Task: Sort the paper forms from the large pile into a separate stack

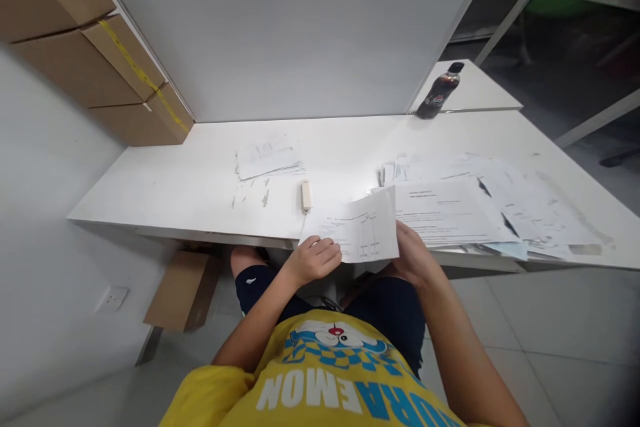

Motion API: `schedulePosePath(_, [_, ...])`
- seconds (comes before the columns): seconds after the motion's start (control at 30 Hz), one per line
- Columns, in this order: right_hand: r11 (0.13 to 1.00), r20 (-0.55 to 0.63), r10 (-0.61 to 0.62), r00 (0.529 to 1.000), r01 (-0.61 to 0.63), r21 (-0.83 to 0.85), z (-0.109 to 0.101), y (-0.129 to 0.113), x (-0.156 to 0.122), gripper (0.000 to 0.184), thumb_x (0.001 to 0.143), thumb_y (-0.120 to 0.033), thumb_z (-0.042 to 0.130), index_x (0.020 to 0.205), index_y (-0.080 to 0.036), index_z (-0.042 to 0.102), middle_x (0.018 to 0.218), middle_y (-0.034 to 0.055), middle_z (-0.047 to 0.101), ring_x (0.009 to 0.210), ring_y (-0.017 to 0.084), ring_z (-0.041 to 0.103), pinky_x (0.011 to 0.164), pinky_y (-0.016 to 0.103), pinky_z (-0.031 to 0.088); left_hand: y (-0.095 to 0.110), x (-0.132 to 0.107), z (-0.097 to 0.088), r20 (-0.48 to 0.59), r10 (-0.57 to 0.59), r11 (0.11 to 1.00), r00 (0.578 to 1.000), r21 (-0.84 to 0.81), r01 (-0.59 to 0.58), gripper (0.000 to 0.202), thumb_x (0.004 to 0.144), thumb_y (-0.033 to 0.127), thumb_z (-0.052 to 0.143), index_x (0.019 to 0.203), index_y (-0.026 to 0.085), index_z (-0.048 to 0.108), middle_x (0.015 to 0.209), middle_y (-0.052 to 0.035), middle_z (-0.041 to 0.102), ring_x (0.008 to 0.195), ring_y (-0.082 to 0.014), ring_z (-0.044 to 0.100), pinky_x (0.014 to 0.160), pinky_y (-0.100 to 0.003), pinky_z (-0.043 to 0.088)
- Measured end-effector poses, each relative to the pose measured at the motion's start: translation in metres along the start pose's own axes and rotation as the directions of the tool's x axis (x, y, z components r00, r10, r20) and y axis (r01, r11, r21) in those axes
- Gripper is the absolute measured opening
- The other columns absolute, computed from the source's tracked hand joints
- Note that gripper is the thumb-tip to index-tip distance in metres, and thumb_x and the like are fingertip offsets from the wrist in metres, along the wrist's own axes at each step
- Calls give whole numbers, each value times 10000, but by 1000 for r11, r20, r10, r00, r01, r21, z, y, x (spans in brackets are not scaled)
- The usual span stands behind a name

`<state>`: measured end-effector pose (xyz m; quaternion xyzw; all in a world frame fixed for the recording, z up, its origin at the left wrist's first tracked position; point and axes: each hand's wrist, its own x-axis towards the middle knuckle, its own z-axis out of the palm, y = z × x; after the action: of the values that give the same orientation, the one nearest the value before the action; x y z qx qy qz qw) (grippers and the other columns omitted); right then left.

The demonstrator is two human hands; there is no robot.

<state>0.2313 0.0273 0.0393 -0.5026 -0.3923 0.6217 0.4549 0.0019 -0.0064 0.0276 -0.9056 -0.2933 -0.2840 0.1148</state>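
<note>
A printed sheet of paper [357, 233] is held between my two hands at the front edge of the white desk [165, 180]. My left hand [316, 258] pinches its near left corner, fingers curled over it. At the sheet's right edge is my right hand [413, 255], gripping from the side; part of its fingers is hidden behind the paper. Just beyond the sheet lies a small beige stapler-like object [306, 196]. Farther back on the left rests a stack of papers [267, 157]. Printed documents [445, 213] lie right of my right hand.
A cola bottle [440, 91] stands at the back right by the grey partition [300, 33]. More loose papers [540, 203] spread across the right side. Cardboard boxes [135, 73] are piled at the left wall, and another box [180, 287] sits below the desk.
</note>
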Motion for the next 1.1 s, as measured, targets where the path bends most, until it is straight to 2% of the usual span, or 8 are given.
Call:
schedulePosePath(0.13, [1000,16,-22,1000,22,20,-5,-9,3,594,856,-716,440,1028,-221,719,931,116,761,1000,319,696,844,488,573,2,1,0,-18,-5,999,1000,-33,5,139,937,121,530,951,228,618,972,-49,726,953,-189,686,777,-329,492])
schedulePosePath(0.3, [992,-50,112,992,-114,-48,-12,-10,0,439,626,-512,806,915,-200,697,844,112,762,794,340,720,690,480,588,0,-6,9,40,-63,998,997,-27,64,199,954,133,468,1015,227,631,999,-72,718,1015,-207,661,810,-355,492])
schedulePosePath(0.43, [990,-195,3,981,-31,-138,-19,-8,-4,400,566,-471,830,823,-194,701,813,83,760,746,303,709,630,417,573,3,-16,16,75,-206,969,976,-122,214,318,931,326,550,1232,228,576,1159,-117,676,1167,-281,594,955,-447,472])
schedulePosePath(0.57, [933,-200,-206,958,130,-335,-25,-19,-15,380,621,-496,784,830,-184,729,842,73,765,815,302,706,714,426,566,3,-17,17,228,-460,797,858,-319,512,1066,773,632,694,1557,209,109,1554,-225,297,1442,-382,287,1118,-549,354])
schedulePosePath(0.7, [774,-64,-439,896,341,-533,-23,-32,-27,315,676,-481,742,861,-227,752,910,47,771,923,317,695,823,452,548,-5,-7,23,324,-612,564,721,-459,686,1129,829,634,633,1540,267,-164,1624,-211,57,1484,-369,176,1124,-520,369])
schedulePosePath(0.83, [765,-171,-516,840,361,-533,-19,-31,-34,273,665,-467,743,794,-227,756,841,45,769,878,321,698,808,458,555,-15,10,24,106,-785,432,610,-613,662,907,911,647,490,1541,296,-60,1544,-198,299,1399,-295,395,1046,-420,464])
schedulePosePath(0.97, [838,-423,-528,737,371,-400,-19,-19,-33,312,627,-416,801,836,-189,749,884,67,763,920,315,691,861,471,544,-18,19,8,-166,-824,505,542,-650,568,607,970,573,440,1466,273,257,1163,-112,577,1084,-199,604,958,-345,499])
schedulePosePath(1.1, [911,-416,-410,812,340,-234,-16,4,-17,364,612,-427,796,861,-171,721,876,75,760,876,276,696,856,458,545,-18,12,0,-210,-790,571,576,-592,568,350,962,538,474,1090,227,569,980,-72,573,962,-202,598,877,-348,511])
